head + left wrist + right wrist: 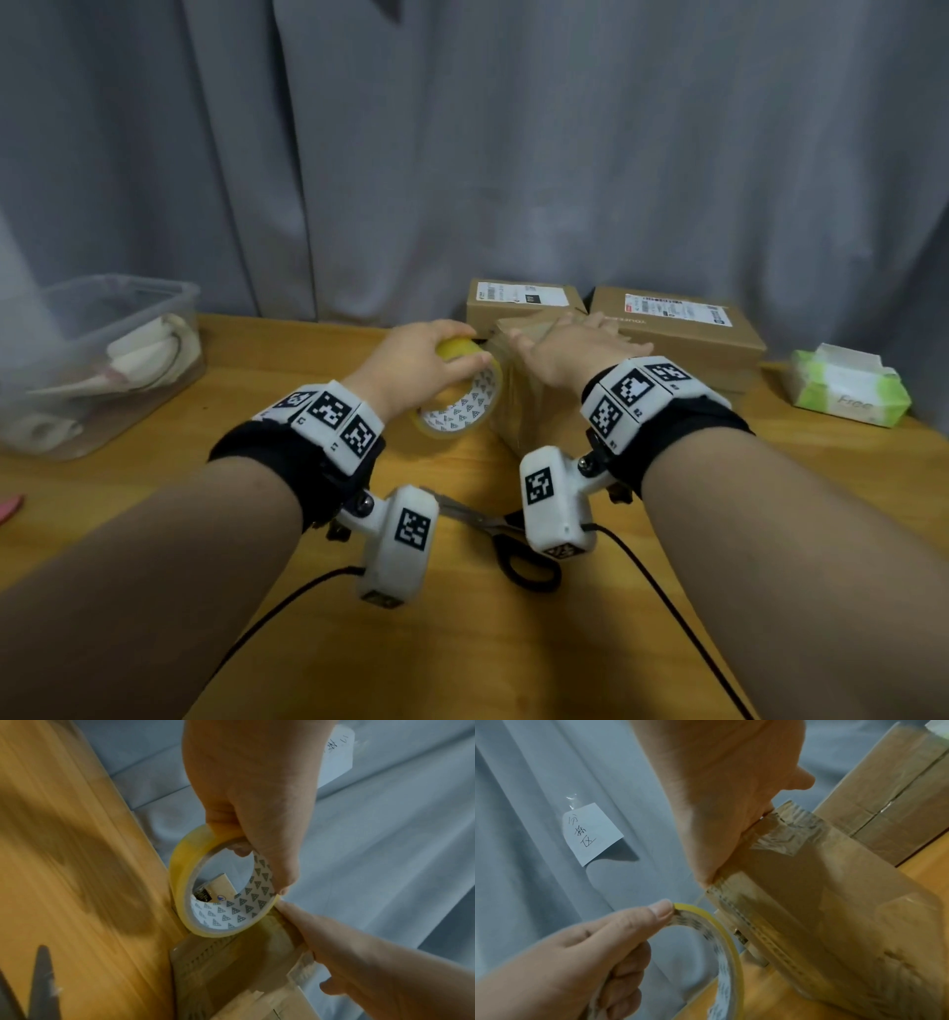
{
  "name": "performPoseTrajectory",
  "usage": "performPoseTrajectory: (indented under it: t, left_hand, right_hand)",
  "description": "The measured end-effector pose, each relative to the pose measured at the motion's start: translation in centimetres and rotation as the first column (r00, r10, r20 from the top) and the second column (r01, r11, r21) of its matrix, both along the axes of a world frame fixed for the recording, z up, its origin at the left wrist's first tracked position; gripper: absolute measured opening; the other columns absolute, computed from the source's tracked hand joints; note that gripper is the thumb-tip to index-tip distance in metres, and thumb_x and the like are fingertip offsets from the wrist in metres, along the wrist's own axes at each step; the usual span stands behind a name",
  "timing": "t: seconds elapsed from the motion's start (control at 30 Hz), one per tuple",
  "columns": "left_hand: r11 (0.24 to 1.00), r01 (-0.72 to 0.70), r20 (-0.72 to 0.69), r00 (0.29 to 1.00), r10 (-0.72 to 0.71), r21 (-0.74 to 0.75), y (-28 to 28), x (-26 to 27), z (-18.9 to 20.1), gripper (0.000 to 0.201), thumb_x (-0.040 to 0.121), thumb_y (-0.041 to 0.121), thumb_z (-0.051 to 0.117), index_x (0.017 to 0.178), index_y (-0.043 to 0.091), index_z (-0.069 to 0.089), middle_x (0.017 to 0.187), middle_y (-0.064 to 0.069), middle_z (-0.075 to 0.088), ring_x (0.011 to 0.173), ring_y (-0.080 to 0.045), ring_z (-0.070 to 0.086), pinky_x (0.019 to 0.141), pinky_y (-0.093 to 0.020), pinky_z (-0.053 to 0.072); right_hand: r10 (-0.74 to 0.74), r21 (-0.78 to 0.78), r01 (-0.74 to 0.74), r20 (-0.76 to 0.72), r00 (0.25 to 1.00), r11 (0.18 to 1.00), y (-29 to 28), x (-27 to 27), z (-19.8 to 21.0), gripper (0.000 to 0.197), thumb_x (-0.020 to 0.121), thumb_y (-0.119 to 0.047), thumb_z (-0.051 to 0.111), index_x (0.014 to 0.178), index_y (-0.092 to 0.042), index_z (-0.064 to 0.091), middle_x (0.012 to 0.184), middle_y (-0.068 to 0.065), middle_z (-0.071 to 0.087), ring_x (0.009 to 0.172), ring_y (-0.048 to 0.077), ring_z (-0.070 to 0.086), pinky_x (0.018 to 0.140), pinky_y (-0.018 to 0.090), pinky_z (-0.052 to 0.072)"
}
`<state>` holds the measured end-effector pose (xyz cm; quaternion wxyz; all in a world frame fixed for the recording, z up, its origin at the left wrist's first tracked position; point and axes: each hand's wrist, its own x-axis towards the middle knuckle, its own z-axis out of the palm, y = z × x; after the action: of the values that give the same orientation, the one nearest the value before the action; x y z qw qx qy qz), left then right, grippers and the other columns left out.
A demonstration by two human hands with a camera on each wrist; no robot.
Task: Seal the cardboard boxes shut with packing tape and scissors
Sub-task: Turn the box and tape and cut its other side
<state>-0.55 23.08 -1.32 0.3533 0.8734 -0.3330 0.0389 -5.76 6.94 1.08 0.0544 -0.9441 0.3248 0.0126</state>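
One tissue pack (850, 393) reads "Free".

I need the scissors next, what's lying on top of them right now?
Nothing rests on the scissors; they lie on the table. The wrist-worn cameras hang above them and hide the blade tips and part of the handles.

Left hand (411, 360) grips tape roll (464, 398); right hand (570, 354) flat on box (513, 406).

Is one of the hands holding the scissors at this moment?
No: the scissors lie on the table between the wrists, while the left hand holds the tape roll.
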Motion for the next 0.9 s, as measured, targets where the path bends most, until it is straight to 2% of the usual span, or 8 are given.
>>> performPoseTrajectory:
  t: [0.27,0.4,0.47,0.53,0.6,0.67,0.73,0.9]
  left_hand:
    - [0.998,0.036,0.099,0.994,-0.04,0.044,0.0,-0.5,0.7,0.047,0.088,0.042,0.061,0.13,0.022,0.056,0.131,-0.002,0.058,0.119,-0.017,0.053,0.1,-0.026,0.04]
    - [0.998,0.026,0.1,0.995,-0.031,0.049,-0.4,-1.2,1.0,0.044,0.089,0.041,0.06,0.127,0.019,0.058,0.126,-0.002,0.061,0.114,-0.02,0.057,0.096,-0.027,0.041]
    - [1.0,0.011,0.063,0.998,-0.013,0.025,-0.5,-1.7,1.0,0.043,0.089,0.041,0.059,0.126,0.019,0.058,0.118,-0.003,0.064,0.099,-0.022,0.064,0.088,-0.028,0.046]
    - [1.0,-0.003,0.047,0.999,0.002,0.015,-0.7,-2.5,1.2,0.043,0.09,0.041,0.059,0.127,0.018,0.057,0.112,-0.004,0.066,0.089,-0.022,0.065,0.083,-0.028,0.048]
    - [1.0,-0.017,0.048,0.999,0.017,0.014,-0.8,-3.2,1.2,0.044,0.09,0.04,0.058,0.127,0.016,0.056,0.094,-0.002,0.067,0.075,-0.018,0.064,0.077,-0.027,0.047]
    - [0.999,-0.036,0.047,0.998,0.036,0.007,-0.8,-3.8,1.4,0.043,0.09,0.04,0.059,0.126,0.015,0.057,0.078,0.003,0.062,0.06,-0.011,0.059,0.067,-0.025,0.044]
    - [0.998,-0.05,0.029,0.998,0.051,-0.023,-0.6,-4.1,1.6,0.043,0.09,0.04,0.06,0.125,0.016,0.057,0.093,-0.001,0.067,0.074,-0.015,0.064,0.072,-0.024,0.046]
    - [0.996,-0.068,0.008,0.998,0.068,-0.062,0.3,-4.7,1.8,0.044,0.089,0.041,0.061,0.125,0.015,0.058,0.12,-0.003,0.062,0.106,-0.017,0.058,0.087,-0.024,0.042]
  right_hand:
    - [0.064,0.124,-0.072,0.064,0.996,0.99,-0.9,-0.1,-0.1,0.095,0.084,-0.079,0.009,0.154,-0.015,0.003,0.161,0.014,-0.003,0.147,0.033,-0.004,0.111,0.066,-0.002]
    - [0.156,0.169,-0.226,0.348,0.924,0.959,-2.3,-2.1,-0.2,0.069,0.096,-0.061,0.023,0.152,-0.021,0.02,0.16,0.011,0.01,0.148,0.028,0.004,0.115,0.056,0.004]
    - [0.197,0.005,-0.247,0.589,0.784,0.969,-2.5,-3.7,-0.7,0.043,0.094,-0.038,0.047,0.133,-0.018,0.047,0.138,0.013,0.044,0.132,0.03,0.035,0.107,0.044,0.03]
    - [0.28,-0.031,-0.362,0.695,0.662,0.932,-1.8,-5.7,-1.3,0.014,0.089,-0.025,0.056,0.1,-0.016,0.057,0.098,0.003,0.059,0.097,0.023,0.054,0.077,0.032,0.042]
    - [0.405,0.109,-0.531,0.524,0.749,0.841,-0.8,-7.6,-2.9,0.011,0.089,-0.025,0.063,0.085,-0.016,0.06,0.082,-0.002,0.06,0.079,0.017,0.057,0.063,0.026,0.042]
    - [0.56,0.202,-0.594,0.204,0.803,0.779,0.0,-8.7,-4.8,0.014,0.087,-0.029,0.068,0.087,-0.015,0.065,0.085,-0.003,0.062,0.082,0.016,0.058,0.069,0.027,0.048]
    - [0.612,0.242,-0.597,0.018,0.791,0.765,0.8,-9.3,-6.6,0.022,0.084,-0.03,0.071,0.099,-0.018,0.063,0.096,-0.002,0.06,0.09,0.017,0.057,0.078,0.03,0.05]
    - [0.603,0.188,-0.578,-0.121,0.788,0.794,2.3,-9.3,-7.9,0.054,0.083,-0.028,0.069,0.129,-0.028,0.041,0.11,0.0,0.056,0.105,0.026,0.053,0.091,0.035,0.04]
